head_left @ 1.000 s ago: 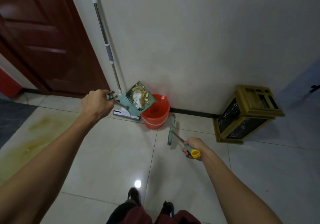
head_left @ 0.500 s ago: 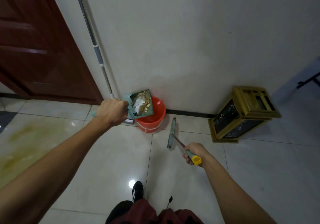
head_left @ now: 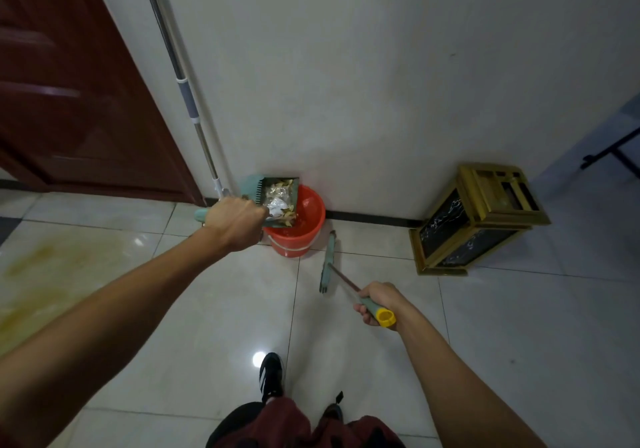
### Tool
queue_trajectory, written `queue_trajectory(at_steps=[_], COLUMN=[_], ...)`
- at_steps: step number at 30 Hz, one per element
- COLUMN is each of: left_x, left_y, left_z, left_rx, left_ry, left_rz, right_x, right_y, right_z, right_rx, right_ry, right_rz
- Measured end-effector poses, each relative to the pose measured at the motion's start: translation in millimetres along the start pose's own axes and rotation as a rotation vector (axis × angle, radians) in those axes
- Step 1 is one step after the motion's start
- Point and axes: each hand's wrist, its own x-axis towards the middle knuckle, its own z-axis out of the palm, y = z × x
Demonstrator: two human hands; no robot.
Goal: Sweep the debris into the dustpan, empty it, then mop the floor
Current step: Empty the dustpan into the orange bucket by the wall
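Observation:
My left hand (head_left: 235,222) grips the handle of a teal dustpan (head_left: 254,186) and holds it tilted over the left rim of an orange bucket (head_left: 304,233) that stands against the wall. White and yellow debris (head_left: 278,200) lies in the pan, with some at its lower lip above the bucket. My right hand (head_left: 375,300) is shut on the teal, yellow-capped handle of a small broom (head_left: 327,267) whose head rests on the tiles right of the bucket. A mop (head_left: 180,80) leans on the wall behind my left hand.
A dark red door (head_left: 69,101) fills the left. A gold-framed box (head_left: 474,219) lies tipped against the wall at the right. A yellowish stain (head_left: 45,260) marks the tiles at the left. My feet (head_left: 272,375) are at the bottom centre.
I have stepped closer to the bucket. My left hand has carried the dustpan to the right, over the bucket's rim, and tipped it further. The broom has stayed low beside the bucket.

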Motion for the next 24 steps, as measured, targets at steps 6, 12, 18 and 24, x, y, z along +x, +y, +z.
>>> queue_trajectory(at_steps=[6,12,18,24], left_x=[-6,-9,-11,-13], left_y=[9,19,26,36], left_z=[-1,-6,-4,-4], left_rx=[0.001,0.04,0.067,0.124], left_ry=[-0.038,-0.079,-0.093,-0.074], left_rz=[0.039,0.078,0.142,0.189], right_x=[-9,-16,-19,-26], right_y=[5,2,1,-3], right_z=[2,2,0,-1], right_rx=[-0.004,-0.014,-0.03,-0.035], right_ry=[0.005,0.031,0.06,0.095], right_rz=[-0.024,-0.058,-0.081,-0.116])
